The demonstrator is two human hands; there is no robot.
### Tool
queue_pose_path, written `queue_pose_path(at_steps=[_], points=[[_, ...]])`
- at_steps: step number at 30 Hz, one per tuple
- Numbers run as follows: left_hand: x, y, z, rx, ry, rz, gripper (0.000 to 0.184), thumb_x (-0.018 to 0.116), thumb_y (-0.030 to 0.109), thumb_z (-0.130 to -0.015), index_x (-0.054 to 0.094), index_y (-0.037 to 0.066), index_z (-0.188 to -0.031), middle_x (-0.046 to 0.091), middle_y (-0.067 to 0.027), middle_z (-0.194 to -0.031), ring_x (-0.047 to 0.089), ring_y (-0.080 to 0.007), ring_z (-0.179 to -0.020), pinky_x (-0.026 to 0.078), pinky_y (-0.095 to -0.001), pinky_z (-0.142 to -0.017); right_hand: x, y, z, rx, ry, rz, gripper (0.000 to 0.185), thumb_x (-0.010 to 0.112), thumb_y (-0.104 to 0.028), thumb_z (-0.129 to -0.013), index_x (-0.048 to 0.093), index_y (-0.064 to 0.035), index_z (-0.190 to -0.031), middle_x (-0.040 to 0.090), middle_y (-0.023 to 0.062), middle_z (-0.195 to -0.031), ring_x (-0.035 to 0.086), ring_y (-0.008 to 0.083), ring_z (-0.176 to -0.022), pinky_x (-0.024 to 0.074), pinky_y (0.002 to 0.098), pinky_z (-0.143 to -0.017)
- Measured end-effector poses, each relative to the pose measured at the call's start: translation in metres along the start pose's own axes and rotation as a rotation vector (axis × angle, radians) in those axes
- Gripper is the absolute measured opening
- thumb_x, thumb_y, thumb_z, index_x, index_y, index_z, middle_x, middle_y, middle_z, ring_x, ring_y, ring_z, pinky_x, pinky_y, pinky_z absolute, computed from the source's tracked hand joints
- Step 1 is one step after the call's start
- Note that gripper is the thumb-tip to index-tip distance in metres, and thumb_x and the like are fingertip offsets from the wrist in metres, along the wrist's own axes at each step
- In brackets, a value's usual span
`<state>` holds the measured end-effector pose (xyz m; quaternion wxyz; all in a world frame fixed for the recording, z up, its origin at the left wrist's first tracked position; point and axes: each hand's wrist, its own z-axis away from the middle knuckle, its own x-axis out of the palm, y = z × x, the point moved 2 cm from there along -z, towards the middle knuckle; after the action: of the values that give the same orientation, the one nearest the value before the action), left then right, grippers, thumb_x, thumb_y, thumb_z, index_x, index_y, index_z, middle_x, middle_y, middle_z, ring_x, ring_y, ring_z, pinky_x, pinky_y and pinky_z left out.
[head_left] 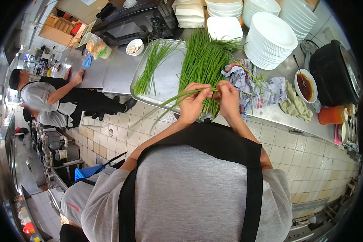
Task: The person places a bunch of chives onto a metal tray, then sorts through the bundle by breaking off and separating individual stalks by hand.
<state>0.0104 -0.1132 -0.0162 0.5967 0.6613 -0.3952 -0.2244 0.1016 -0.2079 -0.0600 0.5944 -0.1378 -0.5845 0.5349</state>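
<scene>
Left hand (pixel 192 104) and right hand (pixel 228 100) pinch green stalks (pixel 174 98), likely light, limp, easily bruised: best gripped near one end.

Greens (pixel 203 60) hide part of the tray (pixel 168 87); the top edge crops plate stacks (pixel 262 6)

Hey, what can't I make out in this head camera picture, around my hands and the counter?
All in the head view:
Pinched part of the green stalks: covered by the left hand and right hand.
Right side of the tray: hidden by the large pile of greens.
Fine print on the crumpled newspaper: too small.
Back right plate stack: cut off by the top edge.
</scene>
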Motion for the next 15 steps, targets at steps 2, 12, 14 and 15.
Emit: queue_pose_path(at_steps=[2, 12, 14, 15], points=[[0.0, 0.011, -0.002, -0.056, -0.012, -0.013, 0.012, 0.057, -0.004, -0.084, 0.061, -0.005, -0.095, 0.061, -0.0098, -0.085, 0.063, -0.0151, -0.073, 0.053, -0.025, -0.068, -0.007, -0.002, -0.008, 0.045, 0.123, -0.135, 0.013, 0.054, -0.013, -0.087, 0.057, -0.006, -0.076, 0.047, -0.0027, -0.063, 0.041, 0.0068, -0.05, 0.0345, 0.0202, -0.045], [-0.146, 0.009, -0.095, -0.652, -0.237, -0.56, 0.018, 0.063, 0.012, -0.079, 0.062, -0.006, -0.081, 0.062, -0.0104, -0.071, 0.062, -0.0146, -0.06, 0.053, -0.025, -0.056, -0.084, -0.059, -0.038, -0.603, 0.33, 0.907, 0.023, 0.059, -0.013, -0.083, 0.063, 0.0009, -0.101, 0.062, 0.0102, -0.087, 0.059, 0.0202, -0.073, 0.0464, 0.03, -0.065], [-0.21, -0.026, -0.113, -0.718, -0.437, -0.843, 0.02, 0.066, 0.011, -0.073, 0.06, -0.008, -0.077, 0.061, -0.0122, -0.066, 0.06, -0.0156, -0.053, 0.052, -0.025, -0.052, -0.098, -0.055, -0.041, -0.735, 0.347, 1.195, 0.03, 0.062, -0.014, -0.08, 0.061, 0.0017, -0.105, 0.062, 0.0162, -0.096, 0.06, 0.0289, -0.088, 0.047, 0.0355, -0.077], [-0.221, -0.028, -0.112, -0.792, -0.445, -1.019, 0.02, 0.066, 0.011, -0.071, 0.06, -0.007, -0.076, 0.06, -0.0127, -0.064, 0.06, -0.0166, -0.051, 0.052, -0.0258, -0.051, -0.097, -0.053, -0.039, -0.766, 0.372, 1.266, 0.032, 0.063, -0.014, -0.078, 0.061, 0.0009, -0.106, 0.06, 0.0182, -0.102, 0.058, 0.0315, -0.094, 0.0449, 0.0375, -0.081]])
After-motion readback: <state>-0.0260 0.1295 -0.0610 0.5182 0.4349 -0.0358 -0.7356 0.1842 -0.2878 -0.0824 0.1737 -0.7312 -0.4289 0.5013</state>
